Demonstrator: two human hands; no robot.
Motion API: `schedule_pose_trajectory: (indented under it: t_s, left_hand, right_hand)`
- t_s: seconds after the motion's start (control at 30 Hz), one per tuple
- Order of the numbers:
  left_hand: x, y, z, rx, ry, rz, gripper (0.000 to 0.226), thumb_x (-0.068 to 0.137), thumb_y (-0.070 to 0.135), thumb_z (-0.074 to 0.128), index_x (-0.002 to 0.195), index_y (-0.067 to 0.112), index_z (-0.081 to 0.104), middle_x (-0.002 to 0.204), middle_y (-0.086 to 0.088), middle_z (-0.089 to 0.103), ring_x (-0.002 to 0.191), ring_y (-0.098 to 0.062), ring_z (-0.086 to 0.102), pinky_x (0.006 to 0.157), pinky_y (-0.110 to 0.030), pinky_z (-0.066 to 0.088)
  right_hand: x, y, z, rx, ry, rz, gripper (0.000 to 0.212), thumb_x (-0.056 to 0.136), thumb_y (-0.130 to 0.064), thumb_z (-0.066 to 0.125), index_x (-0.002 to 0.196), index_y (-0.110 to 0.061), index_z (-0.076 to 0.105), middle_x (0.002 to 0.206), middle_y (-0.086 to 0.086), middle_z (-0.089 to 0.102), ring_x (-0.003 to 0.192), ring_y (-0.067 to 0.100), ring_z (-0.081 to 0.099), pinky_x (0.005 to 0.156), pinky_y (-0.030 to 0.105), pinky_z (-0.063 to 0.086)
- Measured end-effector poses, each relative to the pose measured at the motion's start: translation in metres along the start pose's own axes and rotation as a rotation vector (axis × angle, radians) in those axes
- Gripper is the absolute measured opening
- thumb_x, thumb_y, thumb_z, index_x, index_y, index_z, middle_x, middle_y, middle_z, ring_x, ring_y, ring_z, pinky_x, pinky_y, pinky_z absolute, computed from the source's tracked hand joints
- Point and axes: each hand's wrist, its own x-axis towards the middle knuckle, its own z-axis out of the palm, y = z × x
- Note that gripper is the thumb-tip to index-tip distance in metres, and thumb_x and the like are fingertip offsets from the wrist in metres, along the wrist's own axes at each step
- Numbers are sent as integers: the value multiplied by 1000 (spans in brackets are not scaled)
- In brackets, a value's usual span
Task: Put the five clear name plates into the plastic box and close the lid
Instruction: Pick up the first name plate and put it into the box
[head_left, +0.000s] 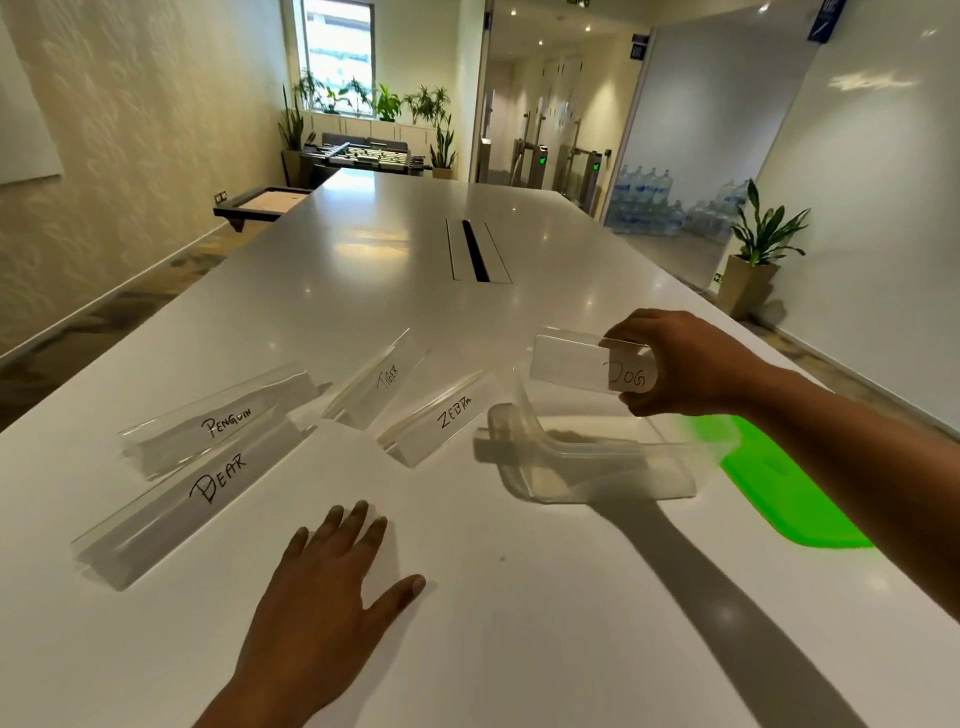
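A big white table (519, 322) holds clear name plates with words written on them in black marker. The right hand (680, 364) is closed around one end of the name plate that says DOG (587, 371) and holds it in the air, just above the far end of the clear plastic box (597, 467). The box sits open on the table with nothing in it that can be seen. Its bright green lid (779, 488) lies flat on the table right beside it, partly under the right arm.

The left hand (332, 587) lies flat on the table with the fingers spread out. It holds nothing.

Four more name plates rest on the table to the left of the box. The ZEBRA plate (441, 421) is the one nearest the box. The TIGER plate (379, 384) sits a bit farther back, beside it. The PENGUIN plate (218, 421) and the BEAR plate (192, 493) lie side by side, touching or almost touching, with BEAR closer to the person. BEAR is near the left hand but apart from it.
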Motion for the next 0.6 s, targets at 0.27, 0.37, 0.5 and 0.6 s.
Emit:
schedule_pose_trajectory:
  t_s: [0.27,0.37,0.5,0.6]
  left_hand:
    - [0,2,-1,5,-23,-45,112,62,92,-10,154,35,20,163,15,7,150,-5,2,123,-33,3]
    - [1,3,-2,-3,-35,-56,104,68,89,-4,154,36,20,163,16,5,150,-4,0,123,-33,1]
    - [2,4,-4,-5,-51,-67,102,67,87,2,154,36,19,163,16,5,150,-4,0,123,-33,1]
    - [3,5,-4,10,-56,-69,103,66,88,1,154,37,17,163,16,4,150,-4,0,123,-32,0]
  right_hand:
    - [19,27,30,-68,-116,26,68,54,-32,85,116,-29,58,107,-6,62,90,19,57,70,37,55]
    - [24,31,43,-69,-168,28,66,55,-33,83,116,-29,58,107,-6,61,90,19,56,69,34,53]
    - [31,33,59,-88,-232,31,66,56,-33,83,118,-27,58,106,-6,60,90,19,57,67,31,52]
    - [36,34,69,-121,-282,26,67,58,-35,83,119,-28,57,107,-7,60,90,18,57,69,33,55]
